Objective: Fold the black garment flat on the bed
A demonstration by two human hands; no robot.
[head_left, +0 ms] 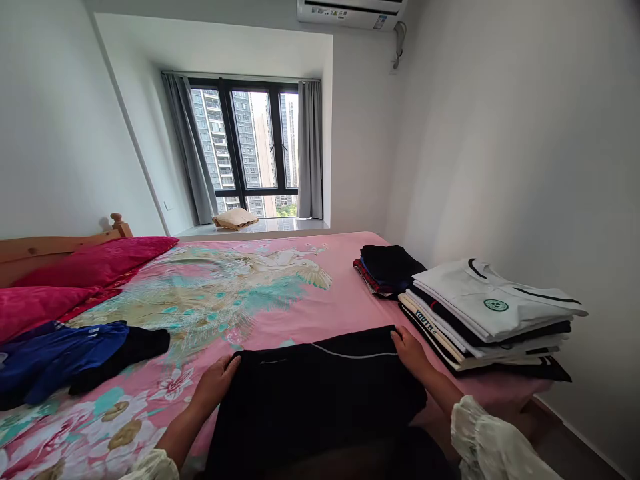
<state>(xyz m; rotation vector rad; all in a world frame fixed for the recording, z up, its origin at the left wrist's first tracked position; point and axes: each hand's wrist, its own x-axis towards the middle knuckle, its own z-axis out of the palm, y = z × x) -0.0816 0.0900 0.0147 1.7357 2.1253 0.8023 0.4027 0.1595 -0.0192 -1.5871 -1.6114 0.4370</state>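
A black garment [320,400] with a thin pale curved stripe is stretched out over the near side of the bed, its lower part hanging towards me. My left hand [216,381] is closed on its upper left corner. At the upper right corner, my right hand [413,353] grips the cloth between thumb and fingers. Some fingers of both hands are hidden behind the fabric. To the right of my right hand stands a tall stack of folded clothes [493,327], topped by a white shirt with a green round badge.
A smaller folded pile [390,267] with black on top lies behind the tall stack. Loose blue and black clothes [95,360] lie at the left, near red pillows [110,260]. The pink floral bedsheet [300,307] covers the bed; a wall rises on the right.
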